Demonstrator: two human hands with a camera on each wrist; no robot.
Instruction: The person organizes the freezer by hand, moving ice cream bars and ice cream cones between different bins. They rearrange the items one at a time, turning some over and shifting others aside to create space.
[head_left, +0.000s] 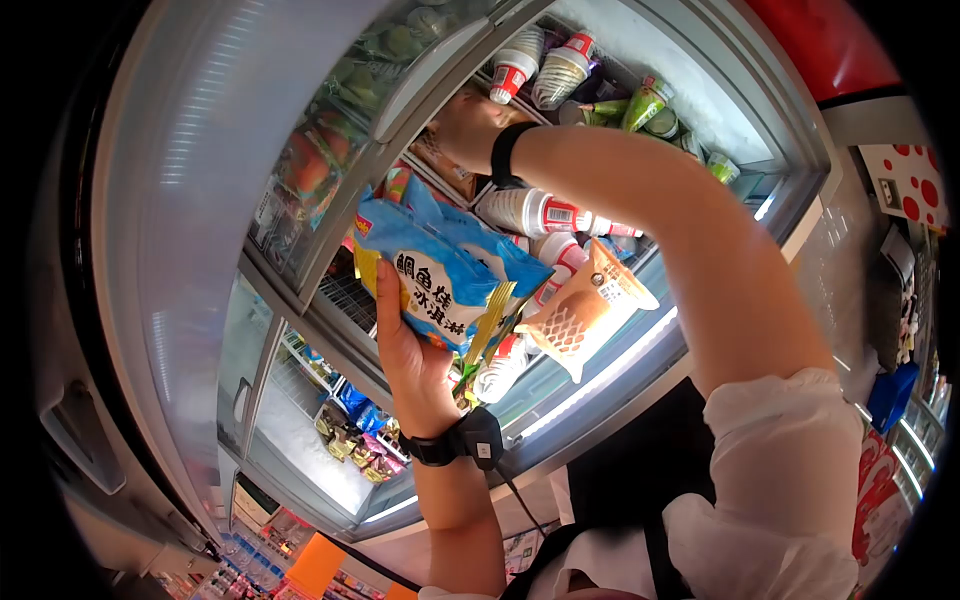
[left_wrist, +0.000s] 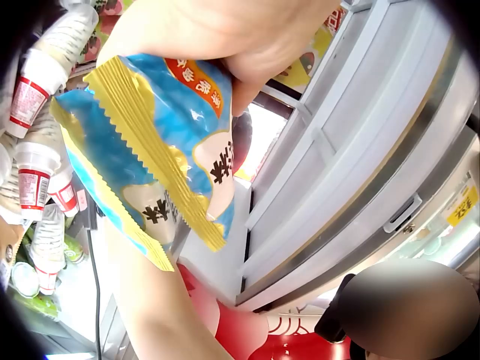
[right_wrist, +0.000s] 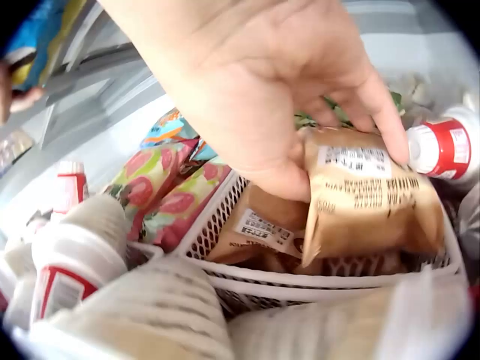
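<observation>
In the head view the left hand (head_left: 408, 362) grips blue and yellow ice cream packets (head_left: 430, 270) above the open freezer. The left wrist view shows two such packets (left_wrist: 191, 112) under the left hand (left_wrist: 225, 34). Down in the freezer, the right hand (right_wrist: 277, 82) pinches a brown packet (right_wrist: 367, 202) between thumb and fingers, over a white basket (right_wrist: 300, 280). Another brown packet (right_wrist: 259, 229) lies in that basket. In the head view the right hand (head_left: 475, 130) is partly hidden by the freezer's frame and cups.
Stacked cones with red and white lids (head_left: 525, 212) lie around the basket. An orange cone-patterned packet (head_left: 590, 305) rests near the freezer's front edge. Green packets (head_left: 645, 105) are at the far end. A metal frame (head_left: 350, 200) and sliding glass lid border the opening on the left.
</observation>
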